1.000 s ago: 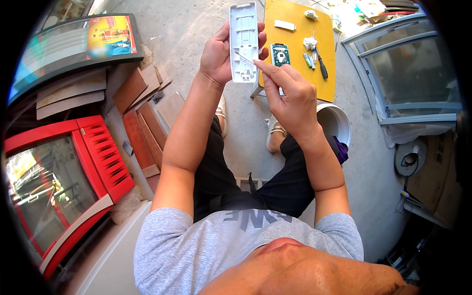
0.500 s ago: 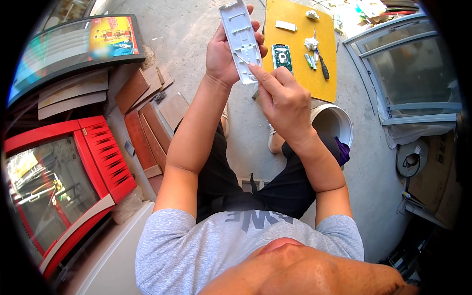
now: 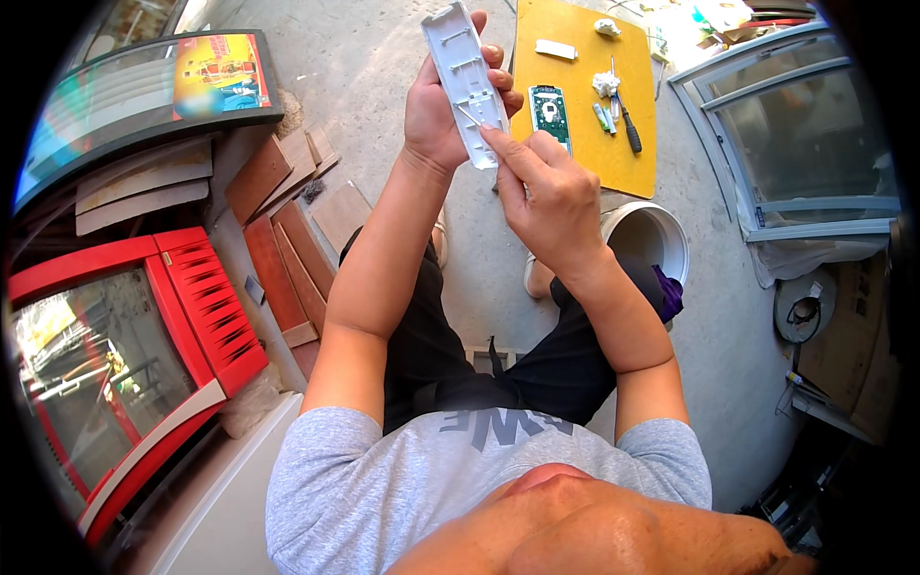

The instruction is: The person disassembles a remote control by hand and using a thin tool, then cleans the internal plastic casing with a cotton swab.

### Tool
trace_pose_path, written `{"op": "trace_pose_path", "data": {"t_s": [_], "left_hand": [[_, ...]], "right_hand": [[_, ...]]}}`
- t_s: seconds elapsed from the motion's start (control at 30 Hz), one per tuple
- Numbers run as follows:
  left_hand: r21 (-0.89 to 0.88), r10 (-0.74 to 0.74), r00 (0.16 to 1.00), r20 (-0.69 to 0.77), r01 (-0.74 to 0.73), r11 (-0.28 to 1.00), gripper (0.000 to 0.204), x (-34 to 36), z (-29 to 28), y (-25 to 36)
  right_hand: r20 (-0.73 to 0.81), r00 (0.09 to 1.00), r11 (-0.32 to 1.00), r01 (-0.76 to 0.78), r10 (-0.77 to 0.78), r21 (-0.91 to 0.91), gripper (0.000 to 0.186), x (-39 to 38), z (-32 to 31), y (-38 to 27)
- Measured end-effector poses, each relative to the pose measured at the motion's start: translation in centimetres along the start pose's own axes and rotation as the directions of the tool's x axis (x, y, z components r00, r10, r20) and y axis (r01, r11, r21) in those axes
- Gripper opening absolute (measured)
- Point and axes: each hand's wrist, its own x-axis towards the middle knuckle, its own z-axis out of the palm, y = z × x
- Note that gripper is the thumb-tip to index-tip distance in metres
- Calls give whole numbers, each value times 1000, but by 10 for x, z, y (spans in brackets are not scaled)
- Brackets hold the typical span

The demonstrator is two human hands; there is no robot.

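A long white plastic shell (image 3: pixel 462 69), ribbed inside like one half of a remote control's case, is gripped in my left hand (image 3: pixel 431 120), its fingers curled round the far edge. My right hand (image 3: pixel 559 196) pinches a thin white stick, probably a cotton swab (image 3: pixel 469 116), whose tip meets the inside of the shell near its lower half. Beyond, on a yellow board (image 3: pixel 594 171), lies a green circuit board (image 3: pixel 549 110). Near it are small batteries (image 3: pixel 605 118), a screwdriver (image 3: pixel 629 127) with a dark handle, crumpled white tissue (image 3: pixel 605 84) and a small white cover (image 3: pixel 556 49).
A white bucket (image 3: pixel 678 235) with purple cloth at its rim stands by my right knee. Glazed window frames (image 3: pixel 815 134) lean at the right. Wood planks (image 3: pixel 280 264) and a red-framed cabinet (image 3: pixel 196 307) are on the left.
The shell and both hands have shifted slightly left. The swab stays against the inside of the shell at nearly the same spot.
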Motion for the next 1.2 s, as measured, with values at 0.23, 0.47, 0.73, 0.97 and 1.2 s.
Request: {"op": "trace_pose_path", "data": {"t_s": [0.23, 0.47, 0.73, 0.97, 1.2], "left_hand": [[9, 1, 1000, -5, -1, 1000, 44, 0, 4, -2], [2, -22, 1000, -15, 22, 1000, 44, 2, 4, -6], [-20, -36, 998, -49, 35, 999, 41, 7, 2, -9], [-22, -43, 999, -12, 43, 999, 41, 9, 1, -13], [-57, -35, 999, 32, 37, 998, 43, 7, -6, -11]], "right_hand": [[-29, 998, 998, 65, -64, 1, 33, -1, -1, 4], [17, 999, 999, 44, -44, 12, 35, 0, -10, 3], [25, 1000, 999, -5, 3, 53, 29, 5, -22, 10], [0, 1000, 999, -10, 10, 53, 31, 0, -17, 9], [-67, 998, 1000, 3, -4, -5, 33, -5, 3, 5]]}}
